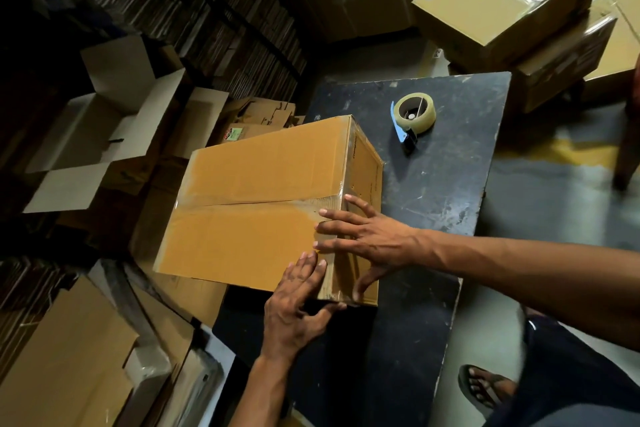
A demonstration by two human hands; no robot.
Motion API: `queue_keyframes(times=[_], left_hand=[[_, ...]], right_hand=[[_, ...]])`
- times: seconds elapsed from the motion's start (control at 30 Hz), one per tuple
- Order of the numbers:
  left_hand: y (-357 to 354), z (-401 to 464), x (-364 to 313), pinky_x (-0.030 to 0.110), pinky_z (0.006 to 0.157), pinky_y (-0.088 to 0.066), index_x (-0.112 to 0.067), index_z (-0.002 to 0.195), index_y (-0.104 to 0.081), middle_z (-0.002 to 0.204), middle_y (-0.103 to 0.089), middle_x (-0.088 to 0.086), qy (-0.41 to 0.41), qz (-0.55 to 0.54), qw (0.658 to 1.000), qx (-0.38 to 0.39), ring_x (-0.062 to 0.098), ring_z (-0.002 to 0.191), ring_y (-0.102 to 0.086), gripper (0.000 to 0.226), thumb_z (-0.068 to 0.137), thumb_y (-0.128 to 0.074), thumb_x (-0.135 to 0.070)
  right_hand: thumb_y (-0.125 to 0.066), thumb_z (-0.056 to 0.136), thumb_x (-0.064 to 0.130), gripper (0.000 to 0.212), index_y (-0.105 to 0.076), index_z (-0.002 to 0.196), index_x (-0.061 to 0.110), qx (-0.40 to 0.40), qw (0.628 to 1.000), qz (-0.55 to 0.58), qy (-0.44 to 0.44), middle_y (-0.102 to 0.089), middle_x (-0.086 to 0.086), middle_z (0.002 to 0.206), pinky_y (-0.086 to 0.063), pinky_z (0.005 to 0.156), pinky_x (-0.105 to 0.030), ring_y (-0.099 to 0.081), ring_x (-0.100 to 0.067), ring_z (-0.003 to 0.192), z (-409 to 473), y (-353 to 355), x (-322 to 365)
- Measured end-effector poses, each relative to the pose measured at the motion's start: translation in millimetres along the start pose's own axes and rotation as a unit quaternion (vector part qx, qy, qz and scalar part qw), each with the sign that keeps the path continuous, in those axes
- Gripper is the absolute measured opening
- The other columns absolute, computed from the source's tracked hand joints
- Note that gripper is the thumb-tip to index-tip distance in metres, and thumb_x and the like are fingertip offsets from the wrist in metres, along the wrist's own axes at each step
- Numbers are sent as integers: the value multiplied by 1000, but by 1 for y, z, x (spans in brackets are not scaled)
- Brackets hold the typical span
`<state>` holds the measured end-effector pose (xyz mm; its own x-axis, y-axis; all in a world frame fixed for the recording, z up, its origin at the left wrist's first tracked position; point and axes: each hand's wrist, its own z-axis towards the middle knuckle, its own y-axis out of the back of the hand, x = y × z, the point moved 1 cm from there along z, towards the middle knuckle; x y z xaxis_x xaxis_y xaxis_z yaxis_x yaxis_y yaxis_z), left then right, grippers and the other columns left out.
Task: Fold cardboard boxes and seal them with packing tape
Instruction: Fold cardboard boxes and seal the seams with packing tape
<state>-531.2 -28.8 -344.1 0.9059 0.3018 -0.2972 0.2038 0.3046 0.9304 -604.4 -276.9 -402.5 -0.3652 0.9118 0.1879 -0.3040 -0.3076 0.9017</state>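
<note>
A brown cardboard box lies on the dark table, its flaps closed and a strip of clear tape along the centre seam and down the near end. My right hand presses flat with spread fingers on the taped corner of the box. My left hand rests just below it, its straight fingers on the top edge and the thumb under the box's lower corner. A tape dispenser with a roll of clear tape and a blue blade guard sits on the table beyond the box.
Sealed boxes are stacked at the top right. Open white-lined boxes and flat cardboard crowd the floor on the left, with shelves of flattened stock behind. My sandalled foot stands right of the table.
</note>
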Motion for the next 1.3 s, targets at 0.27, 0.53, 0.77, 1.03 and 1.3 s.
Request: queue_keyframes(times=[0.27,0.53,0.77,1.03,1.3], left_hand=[[-2,0,-2,48,115,-43,-16,143,-58,153,-52,6,8,5,1000,-19,18,145,-46,77,80,-81,-55],[-12,5,-22,49,118,-40,-27,134,-63,146,-59,0,128,-34,989,-63,7,143,-48,66,73,-79,-48],[-24,12,-36,52,114,-45,-30,120,-70,135,-65,-6,193,-61,967,-157,3,133,-56,47,78,-78,-48],[-12,-12,-8,51,123,-32,-18,151,-49,159,-45,5,39,50,997,-35,20,151,-37,80,90,-66,-66],[-20,-30,4,57,115,-38,-22,150,-50,156,-49,4,37,102,989,-96,24,148,-44,72,91,-65,-60]], right_hand=[[-42,90,84,80,-44,149,31,-54,994,62,-74,-36,-6,162,-12,119,-70,-5,-26,160,2,-2,24],[-73,83,43,90,-25,159,35,29,999,35,-16,-20,-6,170,-13,120,-70,3,-27,159,-3,10,6],[-58,76,85,102,-26,158,34,24,997,39,-62,-17,-6,170,-5,122,-68,9,-26,159,-4,0,18],[-52,71,90,106,-28,158,34,-20,997,25,-64,-17,-6,171,-12,120,-71,5,-29,159,-3,-14,20],[-62,72,87,100,-36,154,36,-72,994,32,-75,-25,-7,168,-21,116,-71,-4,-31,159,-1,-24,25]])
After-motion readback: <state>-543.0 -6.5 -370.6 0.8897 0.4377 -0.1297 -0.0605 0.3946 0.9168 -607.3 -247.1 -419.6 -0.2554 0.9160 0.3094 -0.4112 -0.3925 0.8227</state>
